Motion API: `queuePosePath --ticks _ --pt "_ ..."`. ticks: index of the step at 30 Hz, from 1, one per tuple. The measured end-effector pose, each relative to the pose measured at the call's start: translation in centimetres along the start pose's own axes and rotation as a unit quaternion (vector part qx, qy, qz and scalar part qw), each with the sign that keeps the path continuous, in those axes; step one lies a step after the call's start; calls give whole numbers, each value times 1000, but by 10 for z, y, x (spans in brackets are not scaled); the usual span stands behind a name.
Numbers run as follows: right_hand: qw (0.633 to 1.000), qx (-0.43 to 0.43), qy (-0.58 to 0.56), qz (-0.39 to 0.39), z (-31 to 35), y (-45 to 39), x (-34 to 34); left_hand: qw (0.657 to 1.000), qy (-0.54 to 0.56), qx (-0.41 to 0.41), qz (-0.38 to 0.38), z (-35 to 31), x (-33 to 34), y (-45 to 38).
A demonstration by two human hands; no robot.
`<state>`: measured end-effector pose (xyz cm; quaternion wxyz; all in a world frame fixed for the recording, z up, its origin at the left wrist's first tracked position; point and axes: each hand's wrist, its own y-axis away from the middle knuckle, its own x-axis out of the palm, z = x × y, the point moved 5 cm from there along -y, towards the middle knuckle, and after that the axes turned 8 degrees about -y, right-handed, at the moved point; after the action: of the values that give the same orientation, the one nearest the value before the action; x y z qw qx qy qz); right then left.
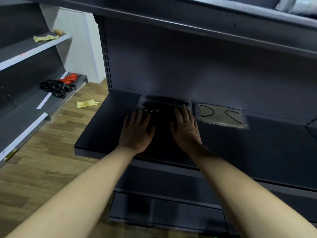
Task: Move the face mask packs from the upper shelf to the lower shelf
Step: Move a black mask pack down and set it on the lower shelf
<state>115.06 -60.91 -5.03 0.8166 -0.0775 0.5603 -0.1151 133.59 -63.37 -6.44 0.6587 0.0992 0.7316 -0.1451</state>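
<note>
Dark lower shelf (106,127): I see L hand (137,133) & R hand (186,129) flat, fingers spread, gripping nothing, on black mask pack (161,104); grey pack (221,115) just right of it.

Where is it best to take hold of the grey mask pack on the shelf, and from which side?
Probably by its front edge, coming from the front. The grey mask pack lies flat on the shelf with its back edge close to the rear panel, so only the near side is open. Being thin and flat, it likely needs fingertips slid under that edge, then a pinch. The right hand is nearest.
</note>
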Motion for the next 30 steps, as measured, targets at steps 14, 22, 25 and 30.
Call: queuePosePath --ticks 14,22,25,30 --pt "981 80 12 174 12 141 -38 986 -49 88 135 -49 -31 104" --pt "978 174 66 90 -65 236 -142 962 -71 246 93 -187 -79 144" --pt "972 216 67 64 -104 285 -190 948 -104 286 94 -250 -85 168" --pt "955 277 98 42 -167 401 -265 928 -74 350 105 -388 -88 241"
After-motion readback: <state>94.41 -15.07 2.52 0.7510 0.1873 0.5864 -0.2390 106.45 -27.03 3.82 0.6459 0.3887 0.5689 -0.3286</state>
